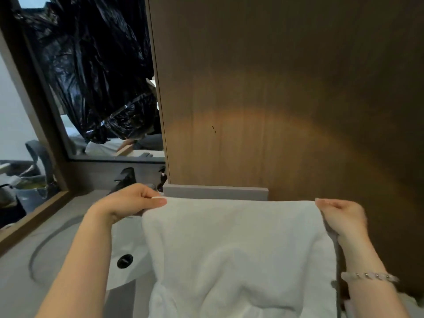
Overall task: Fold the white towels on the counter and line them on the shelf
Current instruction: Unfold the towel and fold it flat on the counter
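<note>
above the grey tabletop (pixel 27 267), left hand (pixel 135 200) and right hand (pixel 341 216) pinch an unfolded soft white towel (pixel 234 249)'s top corners, folding barely begun, shelving remains.

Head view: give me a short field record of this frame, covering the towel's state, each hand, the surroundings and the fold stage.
towel: white towel held up, top edge stretched between both hands, lower part draped and rumpled
left hand: left hand pinches the top left corner
right hand: right hand grips the top right corner; bead bracelet on wrist
lower left: sink, black faucet behind it
background: wooden panel, mirror to its left
stage: no finished fold visible
</note>
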A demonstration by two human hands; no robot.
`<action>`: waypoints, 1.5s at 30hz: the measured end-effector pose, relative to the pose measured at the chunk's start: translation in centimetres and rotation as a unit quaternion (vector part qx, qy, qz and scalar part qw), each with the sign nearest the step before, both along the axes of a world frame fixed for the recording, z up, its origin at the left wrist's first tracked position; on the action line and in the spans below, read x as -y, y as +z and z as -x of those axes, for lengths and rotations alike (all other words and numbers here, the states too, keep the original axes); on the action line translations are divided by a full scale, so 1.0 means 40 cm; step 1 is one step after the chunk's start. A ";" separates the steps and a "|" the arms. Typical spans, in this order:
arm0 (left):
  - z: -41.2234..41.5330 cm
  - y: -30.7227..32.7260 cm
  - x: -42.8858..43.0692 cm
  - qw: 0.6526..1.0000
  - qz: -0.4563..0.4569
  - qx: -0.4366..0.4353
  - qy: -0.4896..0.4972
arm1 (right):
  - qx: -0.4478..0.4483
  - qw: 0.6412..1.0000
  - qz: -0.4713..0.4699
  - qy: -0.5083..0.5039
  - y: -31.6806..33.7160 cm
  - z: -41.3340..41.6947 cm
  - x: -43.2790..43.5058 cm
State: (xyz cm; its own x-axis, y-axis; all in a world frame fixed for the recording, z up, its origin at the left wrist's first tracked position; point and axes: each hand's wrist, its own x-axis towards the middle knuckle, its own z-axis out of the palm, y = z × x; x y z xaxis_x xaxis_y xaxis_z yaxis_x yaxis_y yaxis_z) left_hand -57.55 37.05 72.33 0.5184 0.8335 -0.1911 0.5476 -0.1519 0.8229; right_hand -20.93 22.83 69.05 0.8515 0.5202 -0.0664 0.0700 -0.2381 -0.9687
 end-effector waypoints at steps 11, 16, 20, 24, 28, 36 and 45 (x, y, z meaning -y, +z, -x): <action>-0.078 -0.262 -0.161 0.980 0.025 -0.094 0.173 | 0.059 0.986 0.150 0.048 -0.312 -0.037 -0.219; -0.105 -0.376 -0.272 0.974 0.041 -0.105 0.196 | 0.090 0.977 0.183 0.062 -0.370 -0.041 -0.290; -0.115 -0.478 -0.323 0.973 0.055 -0.088 0.206 | 0.095 0.970 0.216 0.049 -0.428 -0.028 -0.338; -0.119 -0.553 -0.369 0.961 0.064 -0.014 0.270 | 0.091 0.969 0.227 0.026 -0.475 -0.019 -0.388; -0.133 -0.577 -0.413 0.935 0.041 0.015 0.352 | 0.113 0.964 0.241 0.005 -0.503 -0.004 -0.432; -0.144 -0.620 -0.431 0.897 0.058 0.002 0.438 | 0.192 0.939 0.285 0.010 -0.552 -0.009 -0.465; -0.138 -0.599 -0.416 0.915 0.068 -0.050 0.395 | 0.195 0.949 0.249 -0.014 -0.513 0.012 -0.455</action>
State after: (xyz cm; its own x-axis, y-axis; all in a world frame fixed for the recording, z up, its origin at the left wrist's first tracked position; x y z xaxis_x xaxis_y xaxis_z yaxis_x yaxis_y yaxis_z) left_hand -52.04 53.71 48.36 -0.2606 0.9056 -0.3346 0.5165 0.4236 0.7441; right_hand -21.40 41.05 48.52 0.8749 0.4836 0.0261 0.3873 -0.6663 -0.6372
